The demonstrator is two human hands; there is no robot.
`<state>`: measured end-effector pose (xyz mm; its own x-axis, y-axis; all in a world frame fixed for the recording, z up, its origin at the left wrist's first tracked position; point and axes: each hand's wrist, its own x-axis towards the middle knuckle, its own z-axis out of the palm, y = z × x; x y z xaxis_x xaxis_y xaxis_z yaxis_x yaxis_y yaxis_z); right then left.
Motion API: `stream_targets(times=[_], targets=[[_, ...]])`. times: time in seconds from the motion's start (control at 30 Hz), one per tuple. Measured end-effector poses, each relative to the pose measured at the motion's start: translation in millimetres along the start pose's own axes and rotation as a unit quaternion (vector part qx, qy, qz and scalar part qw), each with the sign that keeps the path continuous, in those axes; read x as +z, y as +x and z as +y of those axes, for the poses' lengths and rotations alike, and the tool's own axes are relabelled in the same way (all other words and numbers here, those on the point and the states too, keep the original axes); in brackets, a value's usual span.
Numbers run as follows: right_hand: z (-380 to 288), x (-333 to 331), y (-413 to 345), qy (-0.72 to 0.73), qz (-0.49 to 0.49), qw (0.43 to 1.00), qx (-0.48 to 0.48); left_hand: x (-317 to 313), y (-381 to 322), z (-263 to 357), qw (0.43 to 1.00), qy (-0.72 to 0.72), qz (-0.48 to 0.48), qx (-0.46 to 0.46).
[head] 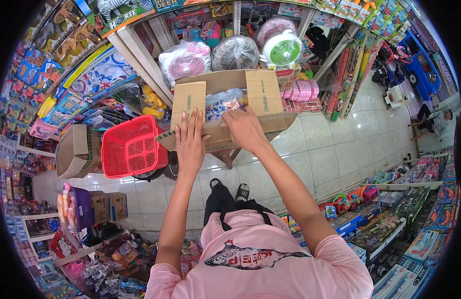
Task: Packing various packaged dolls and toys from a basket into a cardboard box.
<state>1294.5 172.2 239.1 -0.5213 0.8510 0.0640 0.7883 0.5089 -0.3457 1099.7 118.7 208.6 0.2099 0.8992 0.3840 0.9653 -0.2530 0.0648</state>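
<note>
An open cardboard box (253, 129) stands in front of me on what looks like a wooden stool, its flaps folded outward. Inside lie plastic-wrapped goods (220, 108), one blue and white patterned with a pink bow. My left hand (191, 140) rests with fingers apart on the box's left front flap. My right hand (243, 125) reaches over the front edge, its fingers bent at the wrapped goods; whether they grip anything is hidden.
A red plastic basket (130, 147) stands left of the box, beside another open carton (79, 153). Wrapped fans (236, 54) stand behind the box. Toy shelves line both sides. Wrapping rolls (352, 80) lean at the right. A person (438, 121) sits far right.
</note>
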Motion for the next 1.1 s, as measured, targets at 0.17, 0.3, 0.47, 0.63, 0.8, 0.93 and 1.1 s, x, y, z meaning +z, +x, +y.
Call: stream_targets(times=[0.17, 0.3, 0.47, 0.63, 0.8, 0.93, 1.1], targets=[[44.6, 66.2, 13.0, -0.055, 0.124, 0.991, 0.005, 56.6, 20.4, -11.8, 0.990, -0.131, -0.044, -0.004], [53.7, 91.3, 8.4, -0.035, 0.050, 0.997, 0.054, 86.1, 12.3, -24.9, 0.986, -0.129, -0.107, 0.021], [47.9, 94.8, 9.4, -0.066, 0.023, 0.993, 0.097, 89.4, 17.1, -24.9, 0.980, -0.144, -0.137, 0.016], [45.3, 93.2, 13.8, -0.051, -0.011, 0.990, 0.129, 93.6, 27.7, -38.2, 0.967, -0.181, -0.176, 0.027], [39.2, 89.6, 17.9, -0.032, 0.000, 0.987, 0.157, 97.6, 37.8, -42.8, 0.963, -0.194, -0.179, 0.058], [33.7, 94.6, 21.2, -0.033, 0.002, 0.984, 0.173, 95.0, 38.6, -44.5, 0.958, -0.190, -0.206, 0.056], [26.4, 82.3, 26.1, -0.008, 0.036, 0.983, 0.181, 91.0, 42.9, -48.3, 0.954, -0.204, -0.213, 0.052]])
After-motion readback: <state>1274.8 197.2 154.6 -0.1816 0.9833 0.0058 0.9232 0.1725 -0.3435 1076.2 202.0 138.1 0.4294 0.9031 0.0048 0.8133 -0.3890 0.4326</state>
